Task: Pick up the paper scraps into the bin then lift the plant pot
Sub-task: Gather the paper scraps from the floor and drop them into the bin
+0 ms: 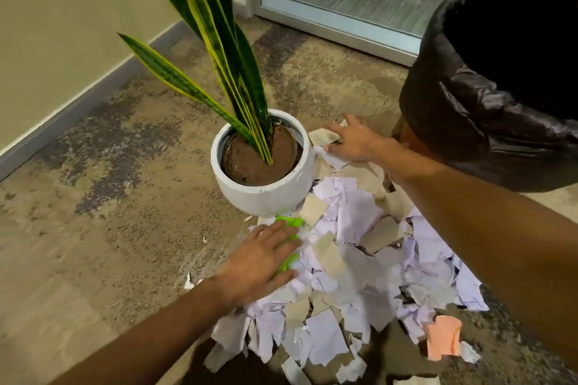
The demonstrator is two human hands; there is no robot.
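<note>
White paper scraps (359,259) lie in a big pile on the floor beside the plant pot (266,172), none seen in the bin (500,78) behind, both hands (259,256) (353,142) spread flat on them, pot not lifted.

1. Plant pot (266,194): matt white, smooth, ceramic-looking.
2. Paper scraps (353,262) beside pot: matt, torn.
3. Bin liner (488,122) right of pot: glossy black plastic, crinkled.
4. Carpet (103,197) under pot: rough, mottled.
</note>
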